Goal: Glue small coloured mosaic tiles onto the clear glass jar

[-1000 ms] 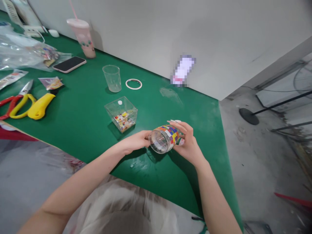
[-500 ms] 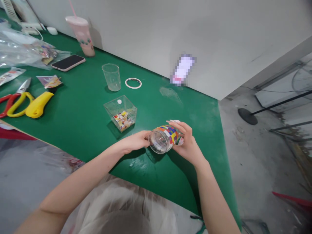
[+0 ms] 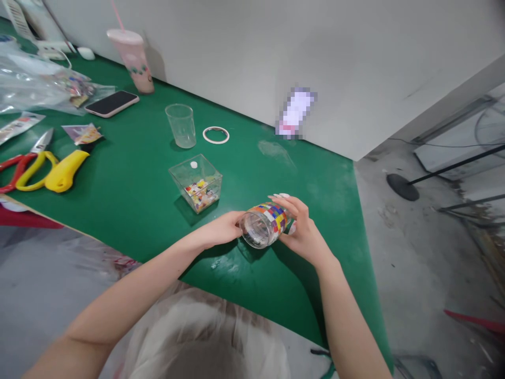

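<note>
In the head view, the mosaic jar (image 3: 273, 215) lies tilted over the green table (image 3: 134, 195), its long axis slanting from lower left to upper right, its clear round end facing the wearer. Small square tiles in mixed colours band its smooth, transparent wall. The right hand (image 3: 299, 227) curls thumb and fingers around the far end; the left hand (image 3: 224, 229) touches the rim, fingertips hidden, their grip impossible to tell. Just left stands a clear, square-mouthed, tapering box (image 3: 215, 181) holding loose chips (image 3: 202, 193).
</note>
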A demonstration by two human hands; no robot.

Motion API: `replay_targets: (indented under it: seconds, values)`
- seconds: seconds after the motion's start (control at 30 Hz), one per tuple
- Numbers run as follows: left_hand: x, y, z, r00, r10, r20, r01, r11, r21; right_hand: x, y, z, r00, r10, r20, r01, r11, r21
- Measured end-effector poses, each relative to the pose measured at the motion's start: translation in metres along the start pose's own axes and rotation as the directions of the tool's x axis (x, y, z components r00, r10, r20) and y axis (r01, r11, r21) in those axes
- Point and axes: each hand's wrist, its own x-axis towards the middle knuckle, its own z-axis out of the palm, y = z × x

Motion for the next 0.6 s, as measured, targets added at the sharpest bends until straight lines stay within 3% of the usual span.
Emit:
replay_targets:
  seconds: [0.27,0.6]
  values:
    - [-0.0001,-0.0011,0.0001,0.998,0.023,-0.052,-0.02,0.998,0.058,-0.0005,-0.0001,0.0005,1.0,0.001,-0.015,-0.001,1.0,0.016]
    - [-0.0007,0.0047,-0.0016,0.998,-0.016,-0.064,0.009,0.994,-0.11,0.0028,-0.0021,0.0006,0.992,-0.054,-0.11,0.068,0.99,0.126]
